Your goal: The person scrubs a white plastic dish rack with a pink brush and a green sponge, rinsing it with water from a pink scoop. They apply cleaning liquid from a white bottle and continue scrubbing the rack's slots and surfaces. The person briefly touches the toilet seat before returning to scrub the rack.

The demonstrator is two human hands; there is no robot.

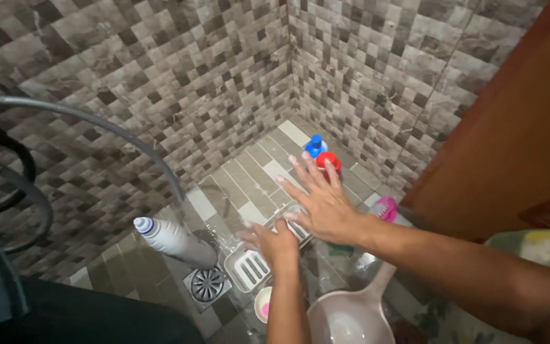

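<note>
A white slotted tray point(251, 269) lies on the wet tiled floor beside a round floor drain point(207, 283). My left hand point(274, 241) comes up from below with its fingers bent over the tray's middle, gripping its rim. Palm down and fingers spread, my right hand point(319, 199) reaches in from the right over the tray's far end and holds nothing. Whether it touches the tray is unclear.
A white bottle point(172, 239) with a blue-ringed cap stands left of the drain. In the corner are a blue-capped bottle point(314, 144) and a red-capped bottle point(328, 159). A pink brush point(384, 207), a pale dipper point(351, 316) and a small cup point(263, 304) lie nearby. A grey hose point(97, 121) arcs at left, a wooden door point(517, 134) at right.
</note>
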